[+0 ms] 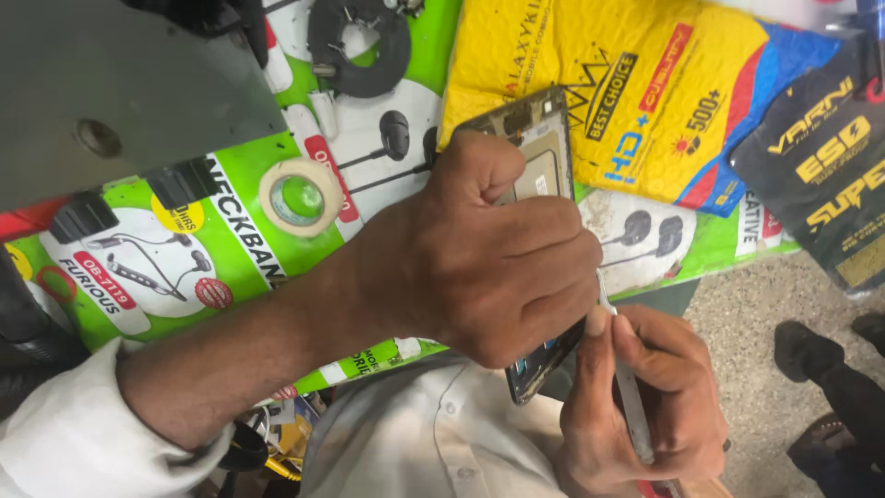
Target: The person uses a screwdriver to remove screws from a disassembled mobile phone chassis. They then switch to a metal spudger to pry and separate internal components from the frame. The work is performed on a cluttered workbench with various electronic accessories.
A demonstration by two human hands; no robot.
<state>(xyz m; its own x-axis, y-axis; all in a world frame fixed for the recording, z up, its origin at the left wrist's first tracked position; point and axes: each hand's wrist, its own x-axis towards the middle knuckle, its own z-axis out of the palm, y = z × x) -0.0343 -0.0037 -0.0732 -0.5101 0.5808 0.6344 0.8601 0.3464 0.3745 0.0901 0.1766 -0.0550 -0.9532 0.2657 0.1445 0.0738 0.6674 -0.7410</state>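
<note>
Two hands: both worked over one opened phone above a cluttered counter point(728, 295).
Counter cover: a green printed sheet point(240, 175) with pictures of earphones lay over the counter top.
Grey panel: a flat metal plate point(120, 83) filled the upper left corner, over the green sheet.
Yellow packet: a padded yellow and blue mailer point(645, 101) lay at the upper right, just behind the phone's far end.
Black packet: a dark pouch point(820, 175) with yellow lettering lay at the right edge, overlapping the mailer.
Left hand point(479, 258): its fingers were curled tight around the phone's middle, holding it tilted, with the white sleeve point(83, 433) at the lower left.
Right hand point(645, 406): its fingers were pinched narrow on a thin metal tool, low and right of the phone.
Phone point(539, 152): an opened handset frame, its far end over the green sheet and its near end over the white shirt.
Tape roll point(301, 196): a pale ring lay flat on the green sheet, left of the phone and well apart from it.
Metal tool point(631, 397): a slim silvery blade, its tip met the phone's right edge beside the left fingers.
</note>
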